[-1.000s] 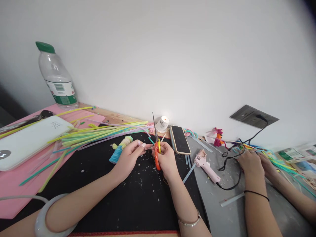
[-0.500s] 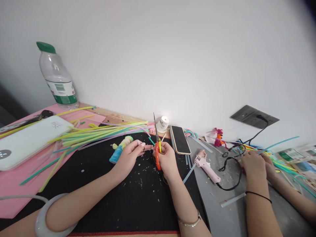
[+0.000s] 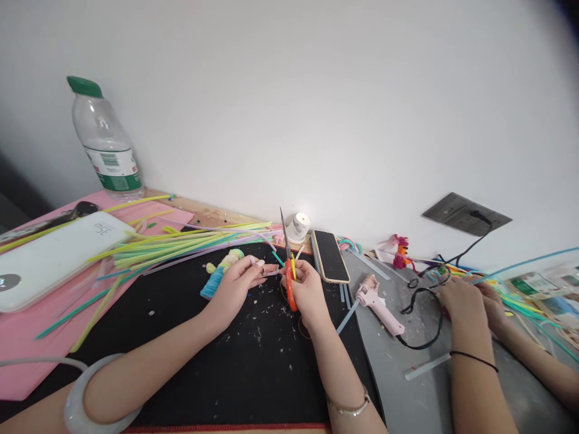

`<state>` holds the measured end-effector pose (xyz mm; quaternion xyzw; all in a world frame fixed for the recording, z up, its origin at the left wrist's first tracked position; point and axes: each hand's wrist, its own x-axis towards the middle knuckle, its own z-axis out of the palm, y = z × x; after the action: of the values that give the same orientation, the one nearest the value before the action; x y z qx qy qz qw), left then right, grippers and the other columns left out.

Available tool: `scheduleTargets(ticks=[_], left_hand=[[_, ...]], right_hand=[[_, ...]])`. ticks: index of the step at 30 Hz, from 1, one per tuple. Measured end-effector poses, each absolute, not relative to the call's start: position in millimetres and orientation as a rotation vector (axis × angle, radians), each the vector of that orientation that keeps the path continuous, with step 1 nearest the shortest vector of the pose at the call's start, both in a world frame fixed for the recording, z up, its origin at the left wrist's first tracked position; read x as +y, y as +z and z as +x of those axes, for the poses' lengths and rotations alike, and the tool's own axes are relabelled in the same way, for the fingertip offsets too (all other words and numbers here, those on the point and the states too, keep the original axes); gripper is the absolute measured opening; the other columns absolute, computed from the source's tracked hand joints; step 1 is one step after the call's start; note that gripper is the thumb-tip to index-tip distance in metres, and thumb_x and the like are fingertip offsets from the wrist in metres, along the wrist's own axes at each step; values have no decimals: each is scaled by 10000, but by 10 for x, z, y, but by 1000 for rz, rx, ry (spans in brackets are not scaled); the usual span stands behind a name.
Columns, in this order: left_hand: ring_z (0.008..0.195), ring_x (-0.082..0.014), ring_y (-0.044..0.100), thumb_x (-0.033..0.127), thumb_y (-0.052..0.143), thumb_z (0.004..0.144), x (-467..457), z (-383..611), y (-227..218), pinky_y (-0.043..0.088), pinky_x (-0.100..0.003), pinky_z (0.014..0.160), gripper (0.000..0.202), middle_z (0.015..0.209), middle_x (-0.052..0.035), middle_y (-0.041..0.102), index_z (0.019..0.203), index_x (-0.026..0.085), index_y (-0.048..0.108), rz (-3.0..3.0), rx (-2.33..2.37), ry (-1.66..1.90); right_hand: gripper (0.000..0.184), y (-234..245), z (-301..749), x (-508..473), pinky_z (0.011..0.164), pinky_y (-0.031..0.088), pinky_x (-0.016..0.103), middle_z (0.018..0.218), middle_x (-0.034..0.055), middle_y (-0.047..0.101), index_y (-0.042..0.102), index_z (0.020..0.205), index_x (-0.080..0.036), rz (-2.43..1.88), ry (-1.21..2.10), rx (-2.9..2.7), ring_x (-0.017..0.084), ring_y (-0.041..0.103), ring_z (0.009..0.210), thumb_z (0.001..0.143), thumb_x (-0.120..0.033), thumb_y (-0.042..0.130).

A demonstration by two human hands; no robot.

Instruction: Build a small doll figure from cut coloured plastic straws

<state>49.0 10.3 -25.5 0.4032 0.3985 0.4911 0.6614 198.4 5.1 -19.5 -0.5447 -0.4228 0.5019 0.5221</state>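
My right hand (image 3: 307,292) is closed around orange-handled scissors (image 3: 290,283), whose blades point up and away from me. To its left, my left hand (image 3: 242,283) is closed in a pinch, with its fingertips close to those of the right. A small pale piece shows between the fingertips, too small to name. Beside my left hand, a fuzzy blue-and-yellow pipe-cleaner figure (image 3: 217,282) lies on the black mat (image 3: 217,380), which is littered with tiny scraps. Behind the hands lies a bundle of pastel pipe cleaners (image 3: 167,252).
A lit candle (image 3: 299,226), a phone (image 3: 332,256) and a pink glue gun (image 3: 379,304) stand or lie beyond and right. Left are a white power bank (image 3: 67,256) and a plastic bottle (image 3: 108,144). Another person's hands (image 3: 465,301) work at right, near a black cord (image 3: 438,328).
My left fingers have shifted slightly, and more of the pale piece shows between my hands. The scissors tilt a little. At right, the other person's blue pipe cleaner reaches farther right.
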Motion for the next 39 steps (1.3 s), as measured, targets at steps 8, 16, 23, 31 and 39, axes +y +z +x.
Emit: scheduleTargets(ticks=[8, 16, 23, 31, 39], left_hand=[[1075, -278, 646, 546, 658, 750, 104, 501, -271, 454, -448, 992, 356, 941, -60, 719, 727, 219, 520, 908, 844, 1083], [1068, -269, 645, 536, 624, 785, 95, 487, -267, 441, -444, 998, 335, 960, -68, 732, 726, 220, 529, 940, 843, 1082], [1040, -241, 641, 502, 548, 850, 102, 458, -281, 477, -384, 920, 291, 966, -56, 715, 776, 222, 583, 1063, 969, 1191], [750, -190, 639, 492, 568, 827, 142, 460, -290, 488, -311, 707, 314, 766, -22, 670, 706, 203, 568, 1161, 1086, 1209], [704, -185, 644, 485, 563, 831, 178, 464, -390, 509, -325, 719, 287, 815, -25, 687, 762, 211, 609, 1234, 1060, 1168]], right_hand=[[271, -250, 1986, 58, 600, 422, 220, 743, -6, 682, 584, 849, -163, -1296, 1172, -998, 122, 600, 651, 601, -126, 688], [285, -188, 1976, 63, 576, 400, 204, 697, -21, 665, 577, 831, -156, -1317, 1176, -960, 102, 567, 616, 568, -113, 678], [261, -242, 2015, 71, 584, 433, 230, 724, -15, 674, 562, 821, -173, -1387, 1136, -1055, 128, 607, 619, 584, -156, 669], [271, -284, 2041, 72, 680, 487, 271, 808, 27, 705, 573, 849, -169, -1450, 1089, -1191, 171, 661, 728, 585, -141, 630], [230, -237, 2060, 79, 477, 360, 200, 737, 17, 697, 563, 839, -164, -1404, 1152, -1133, 94, 527, 513, 616, -168, 621]])
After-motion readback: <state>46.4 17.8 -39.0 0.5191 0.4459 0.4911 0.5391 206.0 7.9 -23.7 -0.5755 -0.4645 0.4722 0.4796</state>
